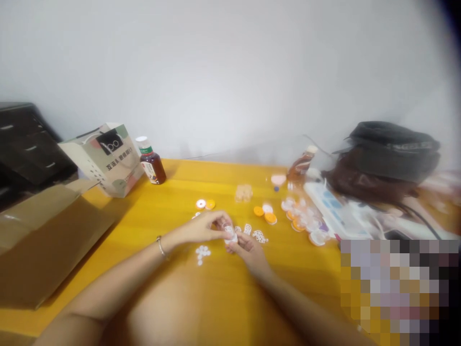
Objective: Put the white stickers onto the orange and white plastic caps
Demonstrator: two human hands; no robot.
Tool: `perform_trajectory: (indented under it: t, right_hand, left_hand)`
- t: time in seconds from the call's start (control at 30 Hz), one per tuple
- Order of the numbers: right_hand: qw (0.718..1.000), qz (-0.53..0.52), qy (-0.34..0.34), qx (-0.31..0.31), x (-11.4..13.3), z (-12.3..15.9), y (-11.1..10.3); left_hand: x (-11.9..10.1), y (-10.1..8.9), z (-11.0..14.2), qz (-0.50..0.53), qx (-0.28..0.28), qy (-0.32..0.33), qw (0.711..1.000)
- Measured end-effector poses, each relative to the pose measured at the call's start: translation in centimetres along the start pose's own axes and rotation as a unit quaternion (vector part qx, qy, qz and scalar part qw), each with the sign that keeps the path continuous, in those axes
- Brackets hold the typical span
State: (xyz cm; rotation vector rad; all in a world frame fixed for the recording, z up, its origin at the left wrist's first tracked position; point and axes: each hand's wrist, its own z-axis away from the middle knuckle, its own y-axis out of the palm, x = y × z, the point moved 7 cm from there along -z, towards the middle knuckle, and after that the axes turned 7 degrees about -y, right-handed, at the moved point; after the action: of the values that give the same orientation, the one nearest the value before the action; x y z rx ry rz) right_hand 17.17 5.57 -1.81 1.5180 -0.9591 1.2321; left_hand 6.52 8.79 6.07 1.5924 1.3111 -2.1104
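Both arms reach in over the big yellow table (173, 293) from the near side, and the hands meet near its middle. The left hand (212, 227) bends down, its fingers closed on a small white piece (230, 234). The right hand (250, 250) pinches the same piece from the other side. The piece sits between the fingertips of both hands. It is white with small holes, and a bit blurry.

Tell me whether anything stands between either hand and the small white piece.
Nothing visible does: the left hand and right hand already have their fingers on the small white piece. The white openwork pieces lie off to the side.
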Motion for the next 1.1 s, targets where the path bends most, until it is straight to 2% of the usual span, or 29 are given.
perform_trajectory:
  t: [0.1,0.27,0.33,0.4,0.53,0.6,0.63,0.77,0.83,0.93,1.1]
  right_hand:
    - [1.000,-0.005,-0.003,0.003,-0.2,0.0,0.1]
    - [1.000,0.003,-0.012,-0.005,-0.2,0.0,0.0]
    - [1.000,0.007,-0.016,0.002,0.0,0.1,0.1]
    - [1.000,0.013,-0.016,0.014,0.1,0.2,0.2]
    - [0.999,0.017,-0.003,0.033,-0.1,0.4,0.4]
    - [0.999,0.017,-0.006,0.037,-0.1,0.4,0.5]
    - [0.999,0.018,-0.008,0.037,-0.1,0.3,0.5]
    - [0.999,0.020,-0.012,0.028,0.0,0.3,0.5]
    - [0.999,0.017,-0.015,0.034,0.1,0.3,0.6]
    - [0.999,0.016,-0.017,0.041,0.1,0.3,0.7]
    - [0.999,0.027,-0.018,0.033,0.2,0.2,0.6]
  left_hand:
    - [0.0,0.1,0.0,0.008,0.012,0.005,1.000]
    - [0.5,-0.1,-0.1,-0.017,-0.023,-0.013,1.000]
    - [0.6,0.0,-0.1,-0.013,-0.019,-0.015,1.000]
    - [0.6,0.2,-0.1,0.003,0.007,-0.010,1.000]
    - [0.0,0.6,0.3,0.047,0.101,0.012,0.994]
    - [-0.6,0.5,0.6,0.041,0.119,0.031,0.992]
    - [-0.7,0.3,0.6,0.030,0.106,0.034,0.993]
    - [-0.7,-0.7,0.5,-0.039,-0.013,-0.001,0.999]
    - [-0.8,-0.6,0.5,-0.064,-0.037,-0.007,0.997]
    - [-0.7,-0.4,0.5,-0.058,-0.032,-0.004,0.998]
    - [-0.4,0.0,0.5,-0.031,0.010,-0.005,0.999]
